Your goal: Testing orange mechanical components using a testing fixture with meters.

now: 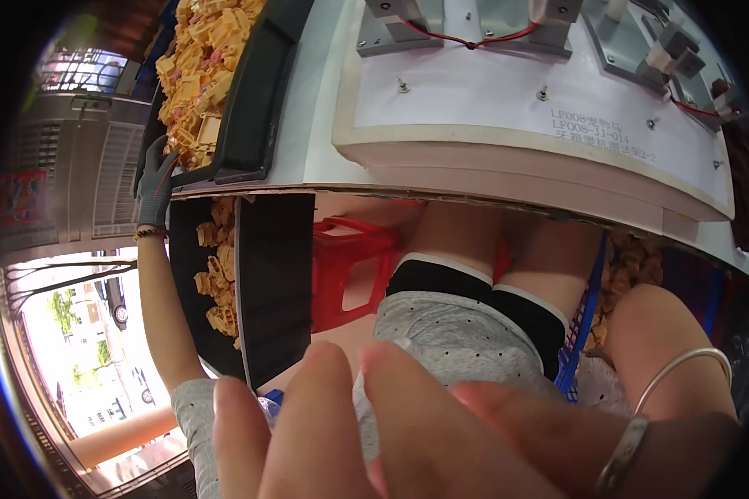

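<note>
At the left end of the white workbench (308, 125), the gloved left hand (156, 179) rested its curled fingers on the near left corner of a black tray (254, 100) heaped with small yellow plastic parts (195, 62); it looked to be gripping the tray's rim, though whether the fingers were fully closed could not be told. The tray overhung the bench edge slightly, and a second black tray (270, 283) of the same yellow parts (216, 274) sat below, under the bench edge beside a red plastic stool (345, 266). The right hand (374, 432) filled the bottom of the view very close to the camera, fingers held loosely together and bent, holding nothing that could be seen; a metal bangle (682, 366) and a band (624, 453) circled the two wrists near the lower right corner. Judged from its look, the loaded tray would be stiff but fairly weighty, and the loose parts would slide and spill if it tipped, so a hold on the rim at two opposite sides, kept level, would suit it best; one corner alone would let it sag. The parts themselves seemed light, hard and easy to pinch singly. Further right on the bench lay a white fixture board (541, 108) with grey metal brackets (387, 29) and red wires (474, 39).
</note>
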`<action>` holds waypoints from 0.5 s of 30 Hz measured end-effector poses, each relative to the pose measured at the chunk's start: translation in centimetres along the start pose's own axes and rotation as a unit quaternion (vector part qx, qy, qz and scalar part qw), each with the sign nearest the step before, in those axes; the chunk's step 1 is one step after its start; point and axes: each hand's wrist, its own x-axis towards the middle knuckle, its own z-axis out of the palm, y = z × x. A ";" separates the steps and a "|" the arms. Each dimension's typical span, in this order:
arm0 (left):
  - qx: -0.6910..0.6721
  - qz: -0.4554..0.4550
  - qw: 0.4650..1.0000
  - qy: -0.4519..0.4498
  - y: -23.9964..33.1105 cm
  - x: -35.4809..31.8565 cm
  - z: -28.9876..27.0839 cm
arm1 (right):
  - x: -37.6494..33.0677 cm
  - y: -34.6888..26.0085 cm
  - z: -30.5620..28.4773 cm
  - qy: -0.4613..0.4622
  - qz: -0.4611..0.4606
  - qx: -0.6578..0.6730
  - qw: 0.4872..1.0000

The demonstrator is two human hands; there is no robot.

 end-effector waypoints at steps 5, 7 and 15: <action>0.119 -0.031 0.992 0.031 3.9 0.0 1.9 | 0.1 0.1 0.6 -0.004 0.010 -0.007 1.000; 0.069 -0.002 0.997 0.030 -1.5 -0.8 -2.7 | 0.6 -0.2 1.0 0.007 -0.027 0.014 1.000; 0.140 0.015 0.989 0.055 1.9 -1.3 0.3 | 0.8 -1.6 1.0 -0.022 -0.024 -0.002 0.999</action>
